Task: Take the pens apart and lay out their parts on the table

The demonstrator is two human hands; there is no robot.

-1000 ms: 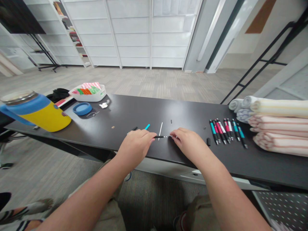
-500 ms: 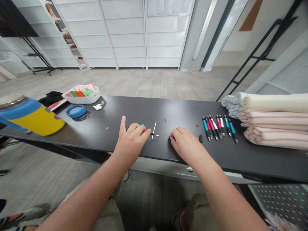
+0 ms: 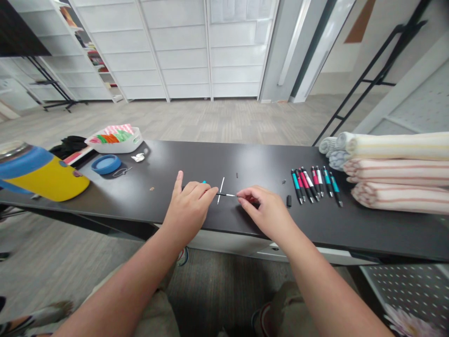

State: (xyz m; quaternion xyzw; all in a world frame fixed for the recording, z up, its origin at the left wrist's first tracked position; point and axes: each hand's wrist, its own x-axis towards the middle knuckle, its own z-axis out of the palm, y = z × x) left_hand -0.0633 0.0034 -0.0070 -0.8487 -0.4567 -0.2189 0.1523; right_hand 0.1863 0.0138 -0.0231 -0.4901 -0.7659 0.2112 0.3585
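My left hand point(image 3: 189, 206) rests on the black table point(image 3: 245, 164), fingers curled over a thin pen refill point(image 3: 224, 194) with the index finger lying out flat; a teal pen part point(image 3: 204, 182) peeks out behind the knuckles. My right hand point(image 3: 263, 208) pinches the refill's right tip and covers a reddish pen piece point(image 3: 251, 200). A white stick point(image 3: 220, 190) crosses the refill between the two hands. A short black cap point(image 3: 289, 201) lies just right of my right hand.
Several assembled pens point(image 3: 314, 183) lie in a row at the right, beside stacked rolled towels point(image 3: 396, 171). At the left stand a yellow and blue jug point(image 3: 42, 175), a blue ring point(image 3: 105, 164) and a white tray point(image 3: 115, 138) of coloured items. Small black bits dot the tabletop.
My right hand has slid left and taken the refill's tip in a pinch. The left hand stays put on the refill. The view has shifted slightly.
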